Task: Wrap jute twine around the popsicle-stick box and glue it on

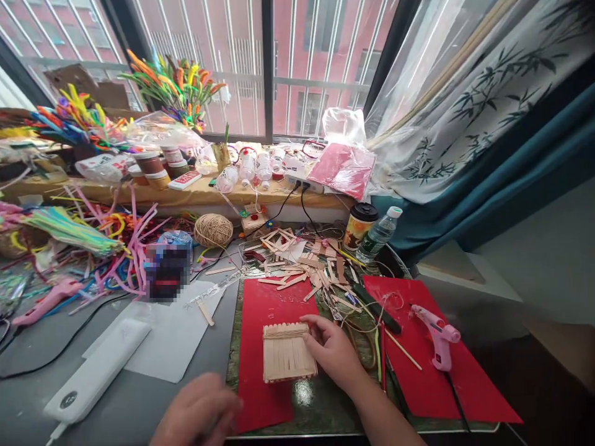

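A panel of wooden craft sticks (289, 364) was held at its upper right edge by the right hand (332, 350), whose fingers were closed on it. It was positioned over the near part of a red sheet (253, 390) on a dark green mat (334, 424); whether it was lifted clear could not be told. The left hand (199, 409) was held low, apart from the panel, its fingers curled; through blur, whether they were pressed together could not be told. Loose sticks (320, 266) were strewn beyond the sheet. A pink glue gun (439, 337) was laid on a second red sheet (465, 393) at the right. At the left, a white paper (179, 344) was partly covered by a white device (100, 371).
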A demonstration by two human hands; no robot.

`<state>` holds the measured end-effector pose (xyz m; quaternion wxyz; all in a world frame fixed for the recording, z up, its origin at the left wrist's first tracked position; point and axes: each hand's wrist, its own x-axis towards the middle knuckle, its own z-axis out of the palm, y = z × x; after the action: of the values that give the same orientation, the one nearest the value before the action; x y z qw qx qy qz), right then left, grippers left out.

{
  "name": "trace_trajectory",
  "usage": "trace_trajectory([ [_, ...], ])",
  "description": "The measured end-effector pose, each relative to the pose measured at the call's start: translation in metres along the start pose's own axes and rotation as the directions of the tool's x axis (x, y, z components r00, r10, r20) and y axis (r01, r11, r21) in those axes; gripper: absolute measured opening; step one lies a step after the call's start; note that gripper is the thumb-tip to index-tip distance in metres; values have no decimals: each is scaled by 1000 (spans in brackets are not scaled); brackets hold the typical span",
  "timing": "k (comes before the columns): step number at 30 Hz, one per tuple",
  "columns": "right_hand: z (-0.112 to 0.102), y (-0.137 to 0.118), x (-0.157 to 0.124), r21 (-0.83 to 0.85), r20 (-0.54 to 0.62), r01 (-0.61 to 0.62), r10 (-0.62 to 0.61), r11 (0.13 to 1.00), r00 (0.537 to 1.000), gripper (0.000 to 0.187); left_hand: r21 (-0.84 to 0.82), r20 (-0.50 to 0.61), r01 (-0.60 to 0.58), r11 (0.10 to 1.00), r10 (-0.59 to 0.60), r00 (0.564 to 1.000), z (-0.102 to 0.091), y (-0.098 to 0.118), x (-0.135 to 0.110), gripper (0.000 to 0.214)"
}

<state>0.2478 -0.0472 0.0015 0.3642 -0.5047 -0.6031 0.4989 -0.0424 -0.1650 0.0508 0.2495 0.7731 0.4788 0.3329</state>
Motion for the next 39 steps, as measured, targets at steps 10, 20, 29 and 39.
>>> trace_trajectory([
  [10, 5, 4, 2, 25, -30, 0, 1, 1000, 1000, 34, 53, 278, -32, 998, 16, 961, 33, -18, 125, 99],
  [20, -7, -3, 7, 44, 48, -24, 22, 999, 999, 32, 124, 341, 57, 991, -96, 935, 45, -20, 113, 98],
  [29, -21, 1, 8, 21, 104, 51, -53, 998, 993, 28, 97, 367, 33, 995, -66, 928, 41, -24, 115, 95],
  [39, -15, -10, 6, 89, 9, 64, -65, 994, 998, 30, -60, 348, 17, 998, 5, 937, 44, -38, 115, 95],
])
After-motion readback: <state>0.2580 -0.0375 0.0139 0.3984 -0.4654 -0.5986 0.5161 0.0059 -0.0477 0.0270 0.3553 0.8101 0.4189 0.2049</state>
